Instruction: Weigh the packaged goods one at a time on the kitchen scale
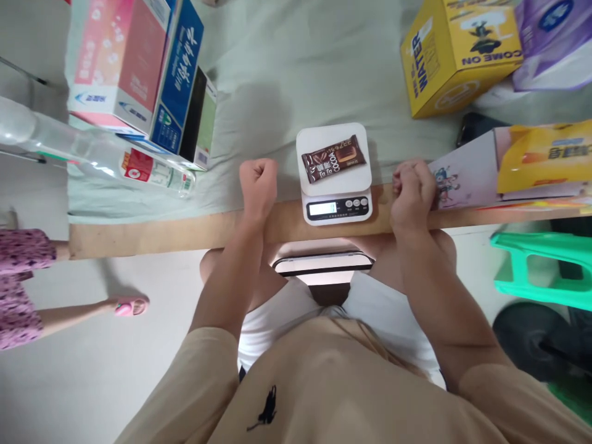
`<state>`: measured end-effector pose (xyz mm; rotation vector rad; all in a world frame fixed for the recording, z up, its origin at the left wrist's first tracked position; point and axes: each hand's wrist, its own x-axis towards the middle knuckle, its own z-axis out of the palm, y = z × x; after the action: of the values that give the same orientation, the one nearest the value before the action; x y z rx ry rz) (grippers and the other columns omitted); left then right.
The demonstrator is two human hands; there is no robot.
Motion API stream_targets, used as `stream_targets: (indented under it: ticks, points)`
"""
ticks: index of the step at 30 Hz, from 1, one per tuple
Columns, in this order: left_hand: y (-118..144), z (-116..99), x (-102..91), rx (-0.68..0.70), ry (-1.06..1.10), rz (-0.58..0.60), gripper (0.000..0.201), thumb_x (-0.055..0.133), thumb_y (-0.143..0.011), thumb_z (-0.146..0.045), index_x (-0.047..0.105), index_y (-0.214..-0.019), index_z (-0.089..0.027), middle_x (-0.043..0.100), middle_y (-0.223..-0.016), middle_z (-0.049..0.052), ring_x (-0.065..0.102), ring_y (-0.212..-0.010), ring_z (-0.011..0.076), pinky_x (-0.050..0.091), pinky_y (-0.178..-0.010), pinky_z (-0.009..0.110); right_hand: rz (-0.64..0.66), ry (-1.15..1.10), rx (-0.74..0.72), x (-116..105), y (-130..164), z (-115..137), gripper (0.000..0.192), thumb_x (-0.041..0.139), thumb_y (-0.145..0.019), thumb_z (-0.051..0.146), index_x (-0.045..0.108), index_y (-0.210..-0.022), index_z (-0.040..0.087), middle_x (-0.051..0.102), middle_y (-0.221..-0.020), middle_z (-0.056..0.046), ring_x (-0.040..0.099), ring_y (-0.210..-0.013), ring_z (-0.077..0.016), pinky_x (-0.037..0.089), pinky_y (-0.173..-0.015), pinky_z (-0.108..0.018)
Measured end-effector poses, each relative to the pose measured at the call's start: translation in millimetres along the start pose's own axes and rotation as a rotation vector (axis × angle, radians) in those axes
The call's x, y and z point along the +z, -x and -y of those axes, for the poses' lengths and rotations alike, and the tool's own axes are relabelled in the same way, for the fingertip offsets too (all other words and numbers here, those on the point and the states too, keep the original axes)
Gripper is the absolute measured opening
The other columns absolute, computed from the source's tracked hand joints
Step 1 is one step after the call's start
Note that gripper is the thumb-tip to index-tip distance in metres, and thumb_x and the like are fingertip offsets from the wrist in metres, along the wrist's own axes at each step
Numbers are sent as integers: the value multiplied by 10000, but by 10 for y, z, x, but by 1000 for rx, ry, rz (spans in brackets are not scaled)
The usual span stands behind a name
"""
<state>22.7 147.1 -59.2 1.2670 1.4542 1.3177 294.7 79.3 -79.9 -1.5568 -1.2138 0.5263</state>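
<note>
A brown cocoa snack packet (pixel 333 158) lies on the white platform of a small kitchen scale (pixel 335 203) at the table's near edge, and the scale's display is lit. My left hand (pixel 258 185) rests as a closed fist just left of the scale, holding nothing. On the other side of the scale, my right hand (pixel 413 194) is also a closed fist on the wooden table edge (pixel 161 231), touching a white printed box (pixel 462 179).
Pink, blue and black cartons (pixel 139 68) and a lying plastic bottle (pixel 97 154) are at the left. A yellow water box (pixel 457 52), purple pack (pixel 552 37) and yellow bag (pixel 541 157) sit right. Another person's leg (pixel 83 311) stands left; green stool (pixel 541 271) right.
</note>
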Motion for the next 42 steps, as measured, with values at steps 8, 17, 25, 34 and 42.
stream_targets:
  ticks: [8, 17, 25, 34, 42]
  points:
    - [61, -22, 68, 20, 22, -5, 501, 547, -781, -23, 163, -511, -199, 102, -560, -47, 89, -562, 79, 56, -576, 324, -103, -107, 65, 63, -11, 178, 281, 523, -963, 425, 556, -741, 255, 436, -648, 14, 405, -601, -170, 352, -598, -355]
    - [81, -58, 34, -14, -29, -3, 533, 511, -791, 94, 167, -504, -195, 97, -551, -51, 89, -561, 78, 66, -593, 340, -111, -102, 40, 60, -3, 52, 298, 532, -992, 451, 585, -762, 269, 485, -680, -6, 506, -646, -197, 445, -664, -395]
    - [108, -49, -7, 8, -110, 52, 534, 513, -819, 63, 164, -509, -195, 107, -564, -45, 96, -565, 93, 79, -602, 340, -111, -120, 55, 55, -10, 109, 267, 521, -971, 400, 570, -752, 257, 465, -669, 19, 511, -648, -174, 471, -688, -371]
    - [148, -230, 24, 309, -155, 236, 375, 637, -940, -254, 463, -608, -229, 431, -632, -10, 393, -643, 162, 286, -672, 358, 93, 193, -41, 9, 10, 411, 88, 583, -908, 321, 616, -947, 249, 688, -965, -78, 648, -954, -260, 543, -969, -481]
    - [128, -350, 139, 420, -325, 458, 285, 620, -931, -367, 508, -706, -234, 599, -747, 29, 563, -776, 202, 455, -790, 364, 576, 287, -277, 251, -479, 855, 311, 656, -810, 197, 688, -1106, 285, 709, -1304, -104, 593, -1341, -348, 403, -1274, -587]
